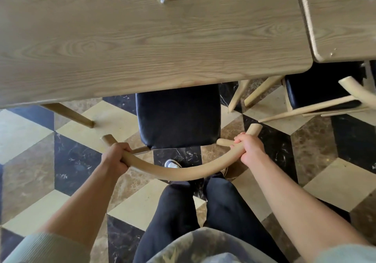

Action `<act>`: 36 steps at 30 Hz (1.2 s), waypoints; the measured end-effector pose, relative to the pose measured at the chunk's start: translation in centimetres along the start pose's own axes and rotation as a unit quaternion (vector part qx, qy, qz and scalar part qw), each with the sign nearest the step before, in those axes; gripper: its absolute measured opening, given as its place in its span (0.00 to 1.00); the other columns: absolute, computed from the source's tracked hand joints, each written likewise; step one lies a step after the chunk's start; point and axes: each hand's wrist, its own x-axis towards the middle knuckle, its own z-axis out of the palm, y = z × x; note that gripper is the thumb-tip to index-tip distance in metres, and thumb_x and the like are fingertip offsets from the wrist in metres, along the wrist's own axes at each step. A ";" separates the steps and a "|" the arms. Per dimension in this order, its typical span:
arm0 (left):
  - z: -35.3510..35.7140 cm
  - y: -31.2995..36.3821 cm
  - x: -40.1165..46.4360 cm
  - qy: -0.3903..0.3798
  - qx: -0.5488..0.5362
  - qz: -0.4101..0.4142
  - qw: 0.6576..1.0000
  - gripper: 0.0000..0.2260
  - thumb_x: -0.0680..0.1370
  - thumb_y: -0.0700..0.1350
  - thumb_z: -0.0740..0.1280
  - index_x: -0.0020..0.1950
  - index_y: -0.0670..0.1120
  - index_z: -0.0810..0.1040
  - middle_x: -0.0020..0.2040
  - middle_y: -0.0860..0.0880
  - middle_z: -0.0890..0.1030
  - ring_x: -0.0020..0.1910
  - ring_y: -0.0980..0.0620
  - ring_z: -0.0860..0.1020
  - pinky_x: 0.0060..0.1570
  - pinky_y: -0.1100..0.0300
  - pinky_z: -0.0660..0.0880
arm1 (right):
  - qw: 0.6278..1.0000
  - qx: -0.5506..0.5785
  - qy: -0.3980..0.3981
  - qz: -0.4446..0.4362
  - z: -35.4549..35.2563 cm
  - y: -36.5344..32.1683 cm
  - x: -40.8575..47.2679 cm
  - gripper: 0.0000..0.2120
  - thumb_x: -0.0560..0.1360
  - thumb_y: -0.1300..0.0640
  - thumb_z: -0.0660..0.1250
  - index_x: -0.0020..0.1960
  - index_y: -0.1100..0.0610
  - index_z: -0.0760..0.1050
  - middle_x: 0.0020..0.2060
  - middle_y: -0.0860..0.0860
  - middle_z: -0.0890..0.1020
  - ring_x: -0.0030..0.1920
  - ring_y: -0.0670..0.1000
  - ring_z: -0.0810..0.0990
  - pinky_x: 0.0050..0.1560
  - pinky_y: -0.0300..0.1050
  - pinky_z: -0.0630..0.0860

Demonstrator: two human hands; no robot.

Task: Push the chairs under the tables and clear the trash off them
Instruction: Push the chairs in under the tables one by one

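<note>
Both hands, left hand (117, 156) & right hand (249, 147), grip chair backrest (183, 174); wood table (142, 49), checkered floor (335, 161).

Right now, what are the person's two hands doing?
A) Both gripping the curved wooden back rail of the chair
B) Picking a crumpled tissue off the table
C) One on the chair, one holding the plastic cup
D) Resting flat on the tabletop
A: the left hand and the right hand each wrap around the curved back rail of the black-seated chair, which sits partly under the table.
</note>
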 end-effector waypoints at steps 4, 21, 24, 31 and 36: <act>4.4 0.8 -2.4 -0.040 0.029 0.014 0.999 0.07 0.73 0.33 0.63 0.46 0.42 0.68 0.44 0.45 0.68 0.38 0.51 0.71 0.35 0.58 0.72 | 1.000 -0.003 -0.002 -0.005 -1.4 -3.3 1.2 0.26 0.69 0.70 0.72 0.65 0.57 0.78 0.57 0.59 0.79 0.52 0.60 0.79 0.61 0.60 0.81; 14.9 0.6 -6.2 -0.054 0.025 -0.009 0.998 0.10 0.77 0.34 0.63 0.42 0.45 0.64 0.40 0.49 0.65 0.34 0.54 0.67 0.25 0.63 0.69 | 0.997 -0.051 0.007 -0.064 -4.9 -13.5 6.7 0.30 0.59 0.65 0.73 0.61 0.59 0.75 0.53 0.61 0.77 0.56 0.64 0.79 0.58 0.60 0.82; 15.8 0.4 -6.2 -0.042 0.014 -0.008 0.999 0.11 0.76 0.33 0.63 0.42 0.46 0.64 0.40 0.49 0.65 0.34 0.54 0.67 0.24 0.62 0.68 | 0.996 -0.052 -0.004 -0.070 -5.1 -14.5 7.5 0.32 0.58 0.64 0.74 0.62 0.58 0.75 0.54 0.60 0.78 0.56 0.64 0.80 0.58 0.59 0.82; 15.7 0.2 -5.4 -0.035 0.003 -0.002 0.999 0.08 0.73 0.33 0.64 0.49 0.43 0.71 0.49 0.46 0.70 0.42 0.51 0.72 0.38 0.58 0.75 | 0.996 -0.039 -0.032 -0.071 -5.2 -14.3 7.4 0.27 0.65 0.64 0.75 0.64 0.57 0.76 0.54 0.58 0.79 0.57 0.62 0.79 0.59 0.59 0.82; 14.8 -0.1 -5.0 -0.053 0.043 0.021 0.997 0.21 0.72 0.38 0.70 0.65 0.44 0.74 0.56 0.44 0.77 0.47 0.47 0.79 0.50 0.50 0.82 | 0.990 -0.091 -0.021 -0.109 -5.7 -13.9 7.1 0.23 0.75 0.53 0.74 0.67 0.57 0.73 0.52 0.53 0.80 0.53 0.53 0.79 0.55 0.49 0.79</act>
